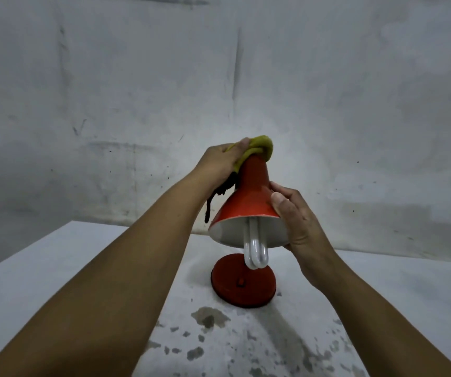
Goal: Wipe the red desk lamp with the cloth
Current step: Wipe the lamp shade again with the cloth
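The red desk lamp [248, 197] stands in the middle of the table, its cone shade tilted toward me with a white U-shaped bulb [257, 250] hanging out of it. Its round red base [243, 284] rests on the tabletop. My left hand [218, 161] presses a yellow-green cloth [259, 146] over the narrow top of the shade; a dark part of the cloth dangles down the shade's left side. My right hand [297, 219] grips the wide rim of the shade on its right side.
The white table [55, 268] has dark chipped patches near its front middle and right. A stained white wall rises close behind the table's far edge.
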